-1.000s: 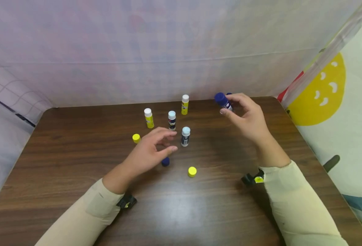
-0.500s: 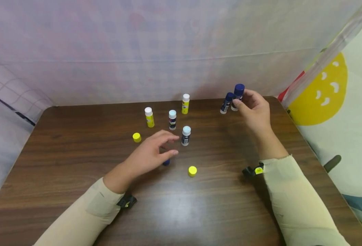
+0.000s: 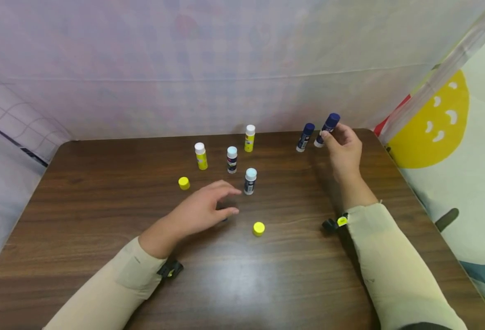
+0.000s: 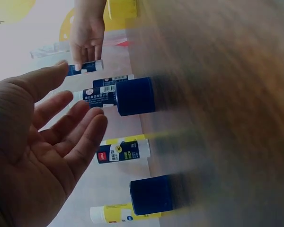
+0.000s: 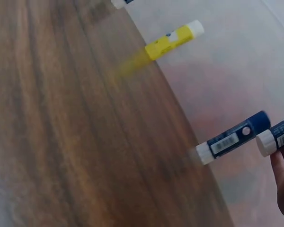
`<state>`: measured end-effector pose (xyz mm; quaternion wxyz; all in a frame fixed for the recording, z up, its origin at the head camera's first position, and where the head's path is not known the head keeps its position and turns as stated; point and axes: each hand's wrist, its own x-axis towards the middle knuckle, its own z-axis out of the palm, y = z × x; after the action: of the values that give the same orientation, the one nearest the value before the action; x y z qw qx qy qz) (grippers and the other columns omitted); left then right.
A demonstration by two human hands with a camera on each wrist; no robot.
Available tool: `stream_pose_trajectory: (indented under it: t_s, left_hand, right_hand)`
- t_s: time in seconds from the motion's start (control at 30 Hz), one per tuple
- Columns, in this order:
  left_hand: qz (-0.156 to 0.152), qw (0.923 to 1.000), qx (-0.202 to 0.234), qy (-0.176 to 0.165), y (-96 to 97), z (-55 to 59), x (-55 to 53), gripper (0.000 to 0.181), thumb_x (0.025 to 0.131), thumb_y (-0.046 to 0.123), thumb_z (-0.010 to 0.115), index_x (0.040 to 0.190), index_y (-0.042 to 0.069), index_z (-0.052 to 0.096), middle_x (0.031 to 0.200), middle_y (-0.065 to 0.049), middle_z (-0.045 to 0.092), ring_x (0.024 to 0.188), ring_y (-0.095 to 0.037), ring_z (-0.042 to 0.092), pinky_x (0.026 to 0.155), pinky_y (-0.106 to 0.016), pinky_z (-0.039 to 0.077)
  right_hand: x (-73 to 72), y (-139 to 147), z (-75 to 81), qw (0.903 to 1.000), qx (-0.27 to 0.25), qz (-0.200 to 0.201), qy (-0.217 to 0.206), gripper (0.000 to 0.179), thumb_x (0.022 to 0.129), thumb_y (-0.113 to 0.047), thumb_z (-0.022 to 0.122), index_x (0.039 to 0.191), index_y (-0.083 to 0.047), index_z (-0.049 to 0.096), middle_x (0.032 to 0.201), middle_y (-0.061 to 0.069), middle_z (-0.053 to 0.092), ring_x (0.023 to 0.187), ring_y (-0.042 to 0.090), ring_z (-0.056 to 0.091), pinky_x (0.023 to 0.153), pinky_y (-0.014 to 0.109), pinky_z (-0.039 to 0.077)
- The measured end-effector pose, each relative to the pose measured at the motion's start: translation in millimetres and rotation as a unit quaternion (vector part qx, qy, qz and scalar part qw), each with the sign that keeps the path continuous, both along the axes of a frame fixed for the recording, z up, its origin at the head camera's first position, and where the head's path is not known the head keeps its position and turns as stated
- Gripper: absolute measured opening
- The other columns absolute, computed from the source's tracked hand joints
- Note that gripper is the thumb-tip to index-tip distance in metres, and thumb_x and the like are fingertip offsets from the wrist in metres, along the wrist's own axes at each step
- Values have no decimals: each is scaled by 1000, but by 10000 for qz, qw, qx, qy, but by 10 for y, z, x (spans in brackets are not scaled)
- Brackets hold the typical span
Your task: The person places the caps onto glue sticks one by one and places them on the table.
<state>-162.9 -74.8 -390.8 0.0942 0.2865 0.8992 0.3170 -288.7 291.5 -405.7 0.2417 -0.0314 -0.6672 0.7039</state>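
Observation:
At the back right, my right hand (image 3: 346, 153) pinches a navy glue stick (image 3: 329, 124) by its barrel, tilted with its blue cap up. Beside it a second capped navy glue stick (image 3: 305, 137) stands upright. My left hand (image 3: 198, 208) is held over the middle of the table, fingers relaxed and holding nothing. Near its fingertips stand two uncapped navy glue sticks, a nearer one (image 3: 249, 182) and a farther one (image 3: 231, 160). In the left wrist view two blue caps, one nearer the fingers (image 4: 135, 97) and one lower (image 4: 151, 195), rest on the table; the left hand mostly hides them in the head view.
Two yellow glue sticks without caps stand toward the back, one at left (image 3: 201, 156) and one near the wall cloth (image 3: 249, 138). One yellow cap (image 3: 183, 183) lies left of the left hand, another yellow cap (image 3: 258, 228) in front. A pale cloth (image 3: 209, 68) hangs behind the table.
My right hand has carried the navy glue stick rightward past the other capped one, lowered it toward the table, and it now tilts. The left hand has shifted only slightly.

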Motion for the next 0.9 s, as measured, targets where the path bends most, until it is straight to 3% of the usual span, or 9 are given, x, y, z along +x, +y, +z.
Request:
stream_pose_trajectory:
  t_s: [0.27,0.67,0.9]
  left_hand:
    - [-218,9993,-293,-66,-17,-36,-13,48,99,31,74,141,11,63,137,-2,63,120,-19,64,104,-40,55]
    - [-314,9977,-572,-207,-28,-50,-17,49,99,32,73,143,13,61,136,-2,63,120,-18,63,105,-39,55]
    - [-375,9962,-752,-241,-22,-46,-23,53,97,32,75,144,12,61,136,-4,63,117,-17,63,105,-39,55]
  right_hand:
    - [-102,9,-167,9995,125,-73,-282,25,91,-4,78,115,-8,73,99,-9,72,97,8,66,88,15,53]
    - [-168,36,-241,9974,157,-26,-701,35,92,-2,76,126,1,70,101,-11,71,101,7,64,89,14,52]
    - [-173,47,-274,9951,405,-8,-897,34,92,-8,79,124,-3,71,101,-11,70,102,7,63,89,15,51]
